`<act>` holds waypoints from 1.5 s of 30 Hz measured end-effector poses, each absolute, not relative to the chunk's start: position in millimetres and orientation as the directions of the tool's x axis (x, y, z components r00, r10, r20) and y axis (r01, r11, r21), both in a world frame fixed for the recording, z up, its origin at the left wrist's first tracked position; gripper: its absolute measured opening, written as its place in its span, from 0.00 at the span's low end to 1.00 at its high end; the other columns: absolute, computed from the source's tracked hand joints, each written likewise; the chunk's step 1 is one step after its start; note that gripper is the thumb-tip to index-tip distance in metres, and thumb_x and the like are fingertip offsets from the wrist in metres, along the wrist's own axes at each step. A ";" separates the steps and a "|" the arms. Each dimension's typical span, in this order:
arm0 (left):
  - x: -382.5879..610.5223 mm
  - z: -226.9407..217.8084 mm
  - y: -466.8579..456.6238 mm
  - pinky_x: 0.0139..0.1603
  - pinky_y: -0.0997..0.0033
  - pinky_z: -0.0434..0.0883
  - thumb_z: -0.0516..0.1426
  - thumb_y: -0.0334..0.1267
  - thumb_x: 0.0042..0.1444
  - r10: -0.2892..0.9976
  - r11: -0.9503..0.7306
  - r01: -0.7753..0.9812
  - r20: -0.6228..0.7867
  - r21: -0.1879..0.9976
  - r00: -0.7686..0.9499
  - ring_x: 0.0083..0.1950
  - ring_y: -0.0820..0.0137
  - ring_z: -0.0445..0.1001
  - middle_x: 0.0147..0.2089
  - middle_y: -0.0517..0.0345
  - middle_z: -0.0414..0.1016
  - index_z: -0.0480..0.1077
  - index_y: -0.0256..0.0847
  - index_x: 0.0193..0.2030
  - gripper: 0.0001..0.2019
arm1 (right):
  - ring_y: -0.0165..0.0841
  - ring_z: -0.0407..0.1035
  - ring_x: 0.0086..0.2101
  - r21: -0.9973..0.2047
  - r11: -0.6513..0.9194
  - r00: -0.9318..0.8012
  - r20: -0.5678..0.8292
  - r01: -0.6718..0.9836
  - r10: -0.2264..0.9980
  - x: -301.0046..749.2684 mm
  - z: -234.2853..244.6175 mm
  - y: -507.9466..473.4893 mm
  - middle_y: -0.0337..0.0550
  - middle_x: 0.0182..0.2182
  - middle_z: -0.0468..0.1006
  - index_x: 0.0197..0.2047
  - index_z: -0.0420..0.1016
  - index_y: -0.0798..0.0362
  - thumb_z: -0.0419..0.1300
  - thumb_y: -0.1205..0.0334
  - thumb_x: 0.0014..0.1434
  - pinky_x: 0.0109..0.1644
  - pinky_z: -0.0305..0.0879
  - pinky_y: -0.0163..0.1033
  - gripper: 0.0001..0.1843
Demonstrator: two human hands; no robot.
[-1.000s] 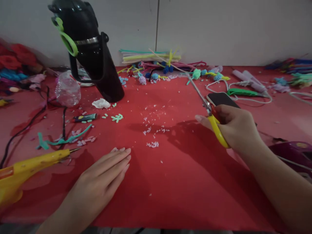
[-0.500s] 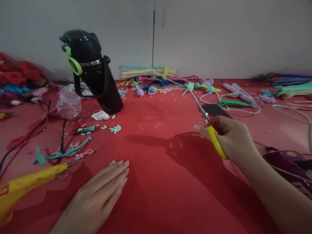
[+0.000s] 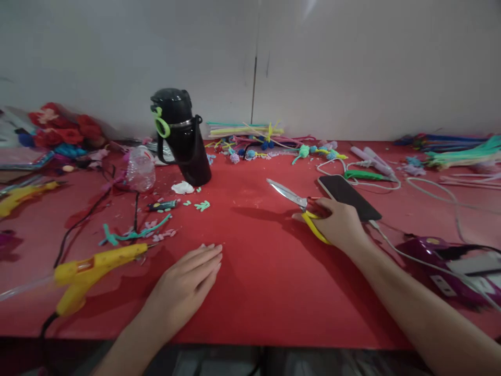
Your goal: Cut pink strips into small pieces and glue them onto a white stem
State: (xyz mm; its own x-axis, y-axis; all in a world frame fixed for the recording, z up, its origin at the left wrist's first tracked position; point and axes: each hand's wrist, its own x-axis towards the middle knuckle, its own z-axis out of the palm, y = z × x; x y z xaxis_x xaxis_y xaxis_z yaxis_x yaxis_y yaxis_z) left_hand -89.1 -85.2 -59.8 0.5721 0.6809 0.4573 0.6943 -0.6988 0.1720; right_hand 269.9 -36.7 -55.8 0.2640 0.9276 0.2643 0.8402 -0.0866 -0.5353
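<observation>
Scissors with yellow and red handles are gripped by my right hand, blades pointing left and away, low over the red table. Their blades look closed together. My left hand lies flat on the table, fingers stretched out and holding nothing. Left of it rests a yellow hot glue gun with a clear glue stick in its back. Small mint-green cut pieces lie beyond my left hand. A black phone with a white cable lies just past my right hand.
A black bottle stands at the back left beside a clear plastic cup. Bundled pipe cleaners lie along the wall. A green-handled cutter is at the right, and a purple device sits near my right forearm.
My right hand has lowered the scissors toward the table, and their blades have swung left. My left hand stays flat on the table. The camera view has shifted, showing the table's front edge.
</observation>
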 end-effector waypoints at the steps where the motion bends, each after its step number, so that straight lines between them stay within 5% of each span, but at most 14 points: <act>1: -87.9 -59.7 -85.3 0.58 0.59 0.79 0.52 0.34 0.66 0.683 -0.699 0.693 0.454 0.178 0.573 0.56 0.64 0.80 0.56 0.54 0.80 0.79 0.41 0.52 0.15 | 0.36 0.65 0.24 -0.490 -0.112 0.264 0.255 0.865 0.930 268.4 -56.1 -37.2 0.41 0.21 0.73 0.26 0.72 0.49 0.67 0.36 0.45 0.28 0.56 0.38 0.24; 7: -82.7 -48.7 -89.8 0.65 0.54 0.74 0.53 0.36 0.65 0.705 -0.687 0.675 0.474 0.271 0.528 0.58 0.64 0.78 0.56 0.51 0.80 0.78 0.41 0.52 0.15 | 0.47 0.75 0.38 -0.318 -0.074 0.166 0.273 0.945 0.948 256.2 -49.2 -45.2 0.48 0.35 0.83 0.34 0.80 0.47 0.64 0.40 0.50 0.36 0.60 0.42 0.19; 11: -85.4 -36.5 -96.5 0.72 0.48 0.63 0.53 0.38 0.64 0.761 -0.626 0.664 0.505 0.409 0.407 0.66 0.62 0.71 0.64 0.46 0.73 0.72 0.38 0.59 0.19 | 0.47 0.76 0.38 -0.403 -0.120 0.217 0.204 0.907 0.955 257.9 -50.7 -44.7 0.51 0.37 0.83 0.40 0.79 0.49 0.66 0.40 0.47 0.35 0.61 0.42 0.24; 16: -94.2 -33.2 -95.1 0.70 0.56 0.66 0.47 0.39 0.66 0.867 -0.464 0.566 0.479 0.681 0.135 0.66 0.65 0.70 0.64 0.45 0.73 0.73 0.36 0.57 0.19 | 0.40 0.74 0.34 -0.557 -0.083 0.217 0.180 0.827 0.959 266.5 -59.1 -39.8 0.48 0.33 0.80 0.36 0.72 0.51 0.71 0.40 0.40 0.36 0.64 0.41 0.27; 20: -95.3 -37.5 -86.5 0.69 0.58 0.65 0.47 0.40 0.65 0.901 -0.411 0.489 0.426 0.769 0.086 0.65 0.64 0.71 0.62 0.44 0.75 0.74 0.35 0.53 0.19 | 0.38 0.73 0.33 -0.600 -0.032 0.176 0.183 0.800 0.967 274.5 -66.4 -36.1 0.46 0.34 0.79 0.37 0.70 0.51 0.72 0.41 0.38 0.37 0.65 0.41 0.29; 26: -94.6 -48.9 -76.3 0.67 0.55 0.67 0.48 0.39 0.64 0.896 -0.418 0.407 0.442 0.812 0.040 0.61 0.63 0.74 0.57 0.46 0.78 0.76 0.36 0.49 0.18 | 0.37 0.73 0.33 -0.693 0.083 0.082 0.202 0.716 0.976 287.9 -79.5 -26.1 0.47 0.34 0.79 0.39 0.72 0.53 0.70 0.47 0.40 0.38 0.67 0.41 0.26; 35: -87.3 -44.0 -73.5 0.61 0.58 0.70 0.47 0.43 0.67 0.891 -0.409 0.527 0.451 0.745 0.053 0.56 0.64 0.76 0.51 0.47 0.79 0.73 0.38 0.41 0.16 | 0.39 0.73 0.34 -0.679 0.193 0.077 0.346 0.708 0.935 269.3 -83.8 -23.0 0.47 0.34 0.79 0.34 0.77 0.52 0.69 0.50 0.46 0.40 0.69 0.44 0.16; 45: -90.0 -49.0 -65.9 0.57 0.62 0.70 0.47 0.47 0.68 0.914 -0.366 0.568 0.399 0.737 0.071 0.53 0.64 0.75 0.49 0.47 0.78 0.71 0.37 0.48 0.18 | 0.38 0.72 0.32 -0.610 0.305 -0.011 0.436 0.731 0.900 260.6 -76.3 -20.7 0.48 0.32 0.78 0.35 0.77 0.53 0.65 0.49 0.50 0.38 0.66 0.41 0.16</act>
